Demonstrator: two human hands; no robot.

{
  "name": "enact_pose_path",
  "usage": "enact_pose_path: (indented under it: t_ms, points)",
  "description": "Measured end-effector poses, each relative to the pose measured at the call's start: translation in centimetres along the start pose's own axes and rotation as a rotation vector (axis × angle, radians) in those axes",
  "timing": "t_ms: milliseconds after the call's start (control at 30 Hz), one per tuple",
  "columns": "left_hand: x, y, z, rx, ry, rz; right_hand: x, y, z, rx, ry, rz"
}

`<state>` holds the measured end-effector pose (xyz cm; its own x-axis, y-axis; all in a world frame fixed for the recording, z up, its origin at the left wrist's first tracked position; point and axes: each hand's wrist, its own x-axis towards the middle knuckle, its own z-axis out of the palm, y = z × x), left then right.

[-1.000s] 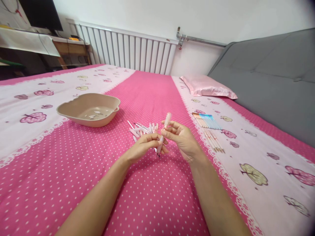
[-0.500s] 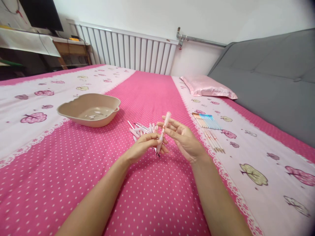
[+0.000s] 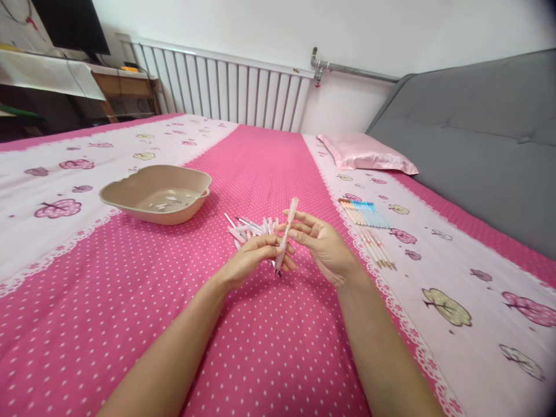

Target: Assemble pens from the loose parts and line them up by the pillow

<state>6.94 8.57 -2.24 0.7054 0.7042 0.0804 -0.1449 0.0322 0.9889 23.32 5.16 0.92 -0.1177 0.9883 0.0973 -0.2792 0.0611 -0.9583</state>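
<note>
A pale pink pen [image 3: 285,234] is held upright and slightly tilted between my two hands. My left hand [image 3: 259,253] pinches its lower part between thumb and fingers. My right hand [image 3: 319,240] grips the upper part with thumb and fingertips. Behind my left hand lies a loose pile of pens and pen parts [image 3: 245,229], partly covered by that hand. To the right, a row of blue and brown pens [image 3: 367,214] lies side by side on the bedspread. Just in front of it is a second row of pale pens with pinkish marks [image 3: 377,248].
A beige plastic basin [image 3: 156,208] with small pale pieces in it sits at left on the pink dotted bedspread [image 3: 260,359]. A pink pillow [image 3: 367,155] lies near the grey headboard [image 3: 473,127]. A white radiator [image 3: 217,84] stands along the wall; a desk with a monitor [image 3: 69,26] is far left.
Both hands keep hold of the pen in nearly the same place. The pen appears turned slightly, its red print less visible. The whole view has shifted marginally.
</note>
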Motion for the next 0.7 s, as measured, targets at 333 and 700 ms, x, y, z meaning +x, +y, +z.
enact_pose_path:
  t_ms: [333,700]
  points:
    - [-0.15,0.20,0.30,0.012,-0.014,0.025,0.06,0.20,-0.05,-0.025,0.050,0.004]
    - [-0.20,0.45,0.39,0.022,-0.056,0.017,0.12,0.20,0.13,-0.029,0.089,0.006]
